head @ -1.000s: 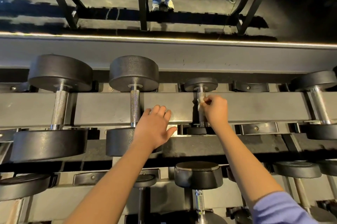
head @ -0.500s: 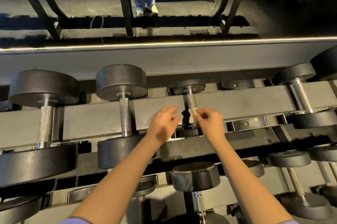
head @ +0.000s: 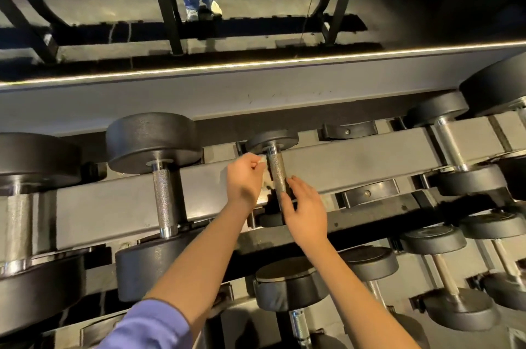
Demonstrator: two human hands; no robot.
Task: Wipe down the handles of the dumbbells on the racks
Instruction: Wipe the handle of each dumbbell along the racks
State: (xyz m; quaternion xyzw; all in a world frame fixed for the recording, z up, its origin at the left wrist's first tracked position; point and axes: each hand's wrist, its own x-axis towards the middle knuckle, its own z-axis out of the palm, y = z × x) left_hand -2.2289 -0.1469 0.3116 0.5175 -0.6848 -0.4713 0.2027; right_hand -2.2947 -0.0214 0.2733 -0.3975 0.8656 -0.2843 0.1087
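My left hand [head: 243, 178] pinches the wipe [head: 265, 178] at the handle's [head: 277, 175] 9 o'clock. My right hand [head: 307, 215], fingers straight, sits at 5 o'clock.

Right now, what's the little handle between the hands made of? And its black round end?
The handle looks like bare steel: silvery, shiny, with a cross-hatched grip texture. The end looks like matte black rubber or coated metal, faintly pebbled; which one is unclear.

Both forearms reach forward, the left from a purple sleeve [head: 148, 326]. The left hand [head: 245, 178] curls its fingers, pinching a wipe [head: 266, 182]; the right hand [head: 306, 213] is spread, fingers nearly straight.
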